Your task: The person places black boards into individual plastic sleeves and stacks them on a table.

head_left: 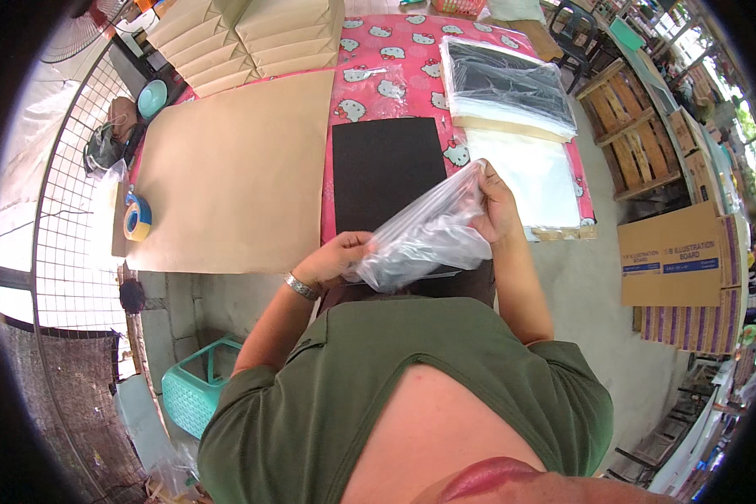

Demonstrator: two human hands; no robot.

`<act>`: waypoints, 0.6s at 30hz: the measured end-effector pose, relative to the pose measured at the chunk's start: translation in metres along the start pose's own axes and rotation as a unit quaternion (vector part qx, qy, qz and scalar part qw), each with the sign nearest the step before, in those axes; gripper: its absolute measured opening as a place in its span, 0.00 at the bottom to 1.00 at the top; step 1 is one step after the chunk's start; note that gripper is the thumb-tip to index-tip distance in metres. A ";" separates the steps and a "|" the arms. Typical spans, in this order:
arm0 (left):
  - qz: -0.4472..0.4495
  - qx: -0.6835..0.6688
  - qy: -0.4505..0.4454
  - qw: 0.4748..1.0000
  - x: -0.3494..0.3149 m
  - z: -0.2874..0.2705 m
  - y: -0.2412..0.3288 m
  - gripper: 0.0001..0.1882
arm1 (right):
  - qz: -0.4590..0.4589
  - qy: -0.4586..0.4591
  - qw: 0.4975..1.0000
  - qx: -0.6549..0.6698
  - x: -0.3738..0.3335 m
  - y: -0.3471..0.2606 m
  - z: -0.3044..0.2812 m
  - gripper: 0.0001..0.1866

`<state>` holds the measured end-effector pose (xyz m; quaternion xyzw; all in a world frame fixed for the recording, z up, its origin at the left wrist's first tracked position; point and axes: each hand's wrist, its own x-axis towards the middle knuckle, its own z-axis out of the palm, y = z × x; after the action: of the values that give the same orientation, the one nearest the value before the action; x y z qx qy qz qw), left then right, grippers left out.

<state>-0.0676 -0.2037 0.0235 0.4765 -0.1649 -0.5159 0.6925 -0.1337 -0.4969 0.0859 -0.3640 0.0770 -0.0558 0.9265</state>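
A clear plastic bag [428, 225] is stretched on a slant between my two hands, in front of my body. My left hand [338, 259], with a metal band on the wrist, is closed on its lower left end. At the upper right end, my right hand [497, 206] pinches the film near a corner. Beneath the bag, a black board [388, 168] lies flat on the pink patterned tablecloth [370, 46]; the bag covers its near right part. Beside the board on the left is a large sheet of brown paper [235, 176].
Folded brown paper stacks [286, 38] stand at the back left. Plastic-wrapped black boards [508, 84] lie back right, behind white sheets [525, 176]. Tape rolls [137, 218] rest at the left edge. A teal stool [195, 386] and cardboard boxes [676, 260] stand on the floor.
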 end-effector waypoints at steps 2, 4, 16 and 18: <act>0.006 0.094 0.021 0.995 -0.003 -0.003 0.005 0.13 | 0.046 0.077 0.985 -0.149 -0.001 -0.001 0.007 0.10; 0.130 -0.116 0.084 0.981 -0.001 0.000 0.022 0.14 | 0.079 0.070 0.949 -0.296 -0.002 0.009 -0.016 0.08; -0.089 0.181 -0.047 0.978 -0.018 0.017 0.026 0.13 | -0.013 -0.030 0.999 0.008 -0.003 0.001 -0.010 0.06; -0.015 0.129 -0.003 0.991 -0.023 0.003 0.031 0.14 | 0.083 0.054 0.993 -0.065 -0.009 0.004 -0.004 0.09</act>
<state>-0.0616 -0.1850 0.0568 0.5630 -0.2252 -0.5018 0.6168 -0.1434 -0.4958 0.0811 -0.4118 0.1606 0.0067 0.8970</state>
